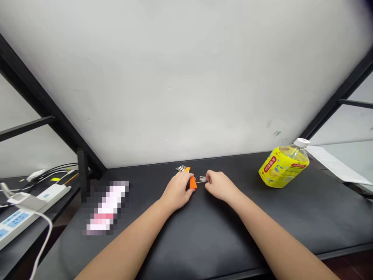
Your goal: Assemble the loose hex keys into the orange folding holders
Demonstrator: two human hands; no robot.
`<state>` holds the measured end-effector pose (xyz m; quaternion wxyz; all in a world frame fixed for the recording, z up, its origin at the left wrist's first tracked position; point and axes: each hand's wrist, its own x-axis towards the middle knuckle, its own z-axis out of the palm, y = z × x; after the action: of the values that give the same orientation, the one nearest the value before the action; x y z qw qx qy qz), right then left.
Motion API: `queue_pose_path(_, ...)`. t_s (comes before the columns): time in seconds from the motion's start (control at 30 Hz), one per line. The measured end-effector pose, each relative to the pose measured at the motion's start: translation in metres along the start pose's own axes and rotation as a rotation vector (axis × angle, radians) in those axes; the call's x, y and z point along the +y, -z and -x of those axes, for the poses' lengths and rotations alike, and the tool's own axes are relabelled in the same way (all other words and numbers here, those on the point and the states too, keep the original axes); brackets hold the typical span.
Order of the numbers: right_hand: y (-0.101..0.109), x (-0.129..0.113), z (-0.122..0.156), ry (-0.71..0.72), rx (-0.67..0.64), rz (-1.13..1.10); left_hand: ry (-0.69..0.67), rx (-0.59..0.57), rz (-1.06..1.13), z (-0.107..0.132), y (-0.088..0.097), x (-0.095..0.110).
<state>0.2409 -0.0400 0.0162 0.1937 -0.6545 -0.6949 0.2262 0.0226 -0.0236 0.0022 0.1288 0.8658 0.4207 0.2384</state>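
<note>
My left hand (177, 191) rests on the black table (204, 233) with its fingers curled round a small orange piece (192, 182). Metal fork tines (182, 168) stick out just above that hand. My right hand (219, 185) pinches a small metal fork (202, 179) by its handle, its tines pointing left toward the orange piece. The two hands nearly touch near the table's far edge, close to the white wall.
A yellow plastic bottle (283, 166) with a white cap lies tilted at the right. A blurred pink-and-white object (105, 208) lies at the left. White power strips (26, 206) and cables sit on a side shelf at far left. A black frame post (83, 171) stands there.
</note>
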Motion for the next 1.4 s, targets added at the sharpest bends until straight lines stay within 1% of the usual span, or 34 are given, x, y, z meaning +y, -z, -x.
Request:
queue_pose_path(0.1, 0.002, 0.002, 0.002, -0.003, -0.034, 0.095, 0.027, -0.012, -0.005, 0.0, 0.0, 0.0)
queue_pose_path(0.17, 0.004, 0.002, 0.003, 0.024, -0.007, 0.126, 0.02, -0.006, -0.002, 0.0, -0.001, -0.001)
queue_pose_path(0.27, 0.005, 0.003, 0.003, 0.11, 0.061, 0.182, -0.003, 0.002, 0.001, 0.0, -0.004, -0.002)
queue_pose_path(0.37, 0.001, 0.007, 0.0, 0.14, 0.045, 0.241, -0.002, 0.0, -0.003, 0.0, -0.006, -0.004)
queue_pose_path(0.5, -0.008, 0.014, -0.008, 0.157, -0.014, 0.207, -0.011, 0.029, 0.006, -0.001, -0.007, -0.005)
queue_pose_path(0.67, -0.014, 0.02, -0.015, 0.155, -0.017, 0.183, -0.017, 0.036, 0.033, 0.0, -0.006, -0.003)
queue_pose_path(0.83, -0.015, 0.021, -0.015, 0.155, 0.003, 0.159, -0.028, 0.044, 0.037, 0.0, -0.007, -0.004)
queue_pose_path(0.93, -0.012, 0.016, -0.013, 0.173, 0.084, 0.085, -0.037, 0.057, 0.039, 0.0, -0.008, -0.004)
queue_pose_path(1.0, -0.011, 0.01, -0.011, 0.216, 0.139, -0.058, -0.038, 0.062, 0.044, 0.001, -0.007, -0.003)
queue_pose_path(1.03, -0.01, 0.006, -0.009, 0.239, 0.145, -0.151, -0.038, 0.066, 0.048, 0.001, -0.007, -0.002)
queue_pose_path(1.1, -0.011, -0.001, -0.006, 0.264, 0.109, -0.329, -0.038, 0.079, 0.058, 0.001, -0.007, -0.001)
queue_pose_path(1.17, -0.012, -0.007, -0.003, 0.26, 0.066, -0.43, -0.04, 0.098, 0.064, 0.001, -0.007, 0.0)
queue_pose_path(1.27, -0.015, -0.012, -0.001, 0.261, 0.06, -0.453, -0.047, 0.112, 0.066, 0.001, -0.007, 0.001)
queue_pose_path(1.4, -0.015, -0.012, -0.002, 0.26, 0.065, -0.439, -0.054, 0.106, 0.061, 0.001, -0.007, 0.002)
